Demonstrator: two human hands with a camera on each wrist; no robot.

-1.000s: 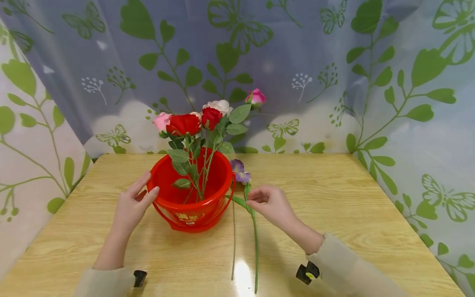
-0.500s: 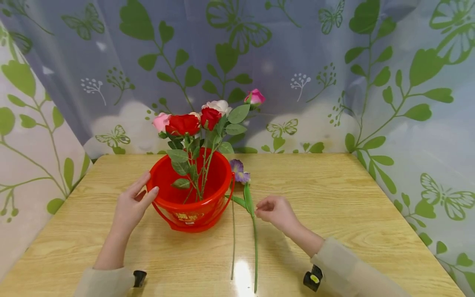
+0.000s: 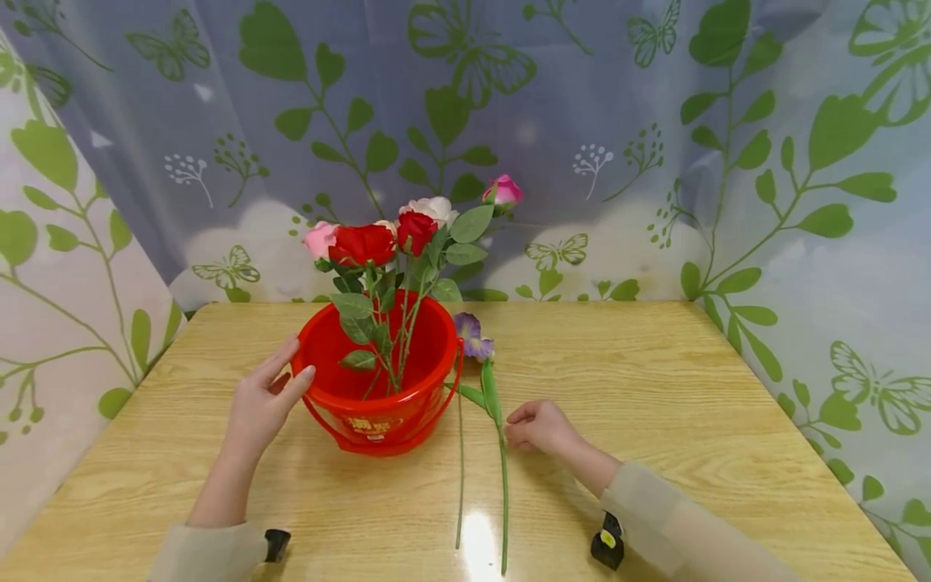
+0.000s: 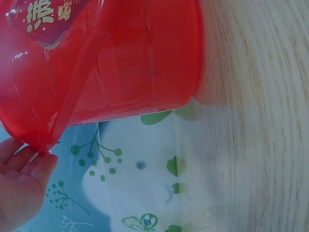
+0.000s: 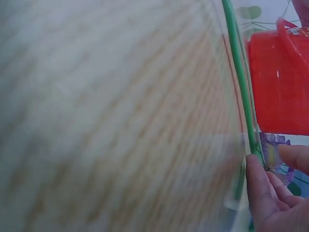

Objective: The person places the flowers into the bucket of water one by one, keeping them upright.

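Note:
In the head view a red bucket point(image 3: 378, 412) stands left of the middle, holding several artificial roses point(image 3: 364, 245) in red, white and pink. My left hand point(image 3: 263, 404) holds the bucket's left rim, thumb in front and fingers behind; the left wrist view shows the fingertips point(image 4: 41, 166) by the handle joint. Right of the bucket lies a purple artificial iris point(image 3: 474, 336) with a green stem point(image 3: 503, 493). My right hand point(image 3: 541, 428) is low beside that stem. In the right wrist view its thumb point(image 5: 258, 181) meets the stem, and the index finger is spread apart.
A thin greenish stem point(image 3: 461, 477) lies left of the iris stem, its upper end hidden by the bucket. The wooden table point(image 3: 655, 388) backs onto a curtain point(image 3: 553, 121) printed with leaves and butterflies.
My right hand has drawn back from the iris leaves and moved down along the stem toward me. My left hand and the bucket have kept their place.

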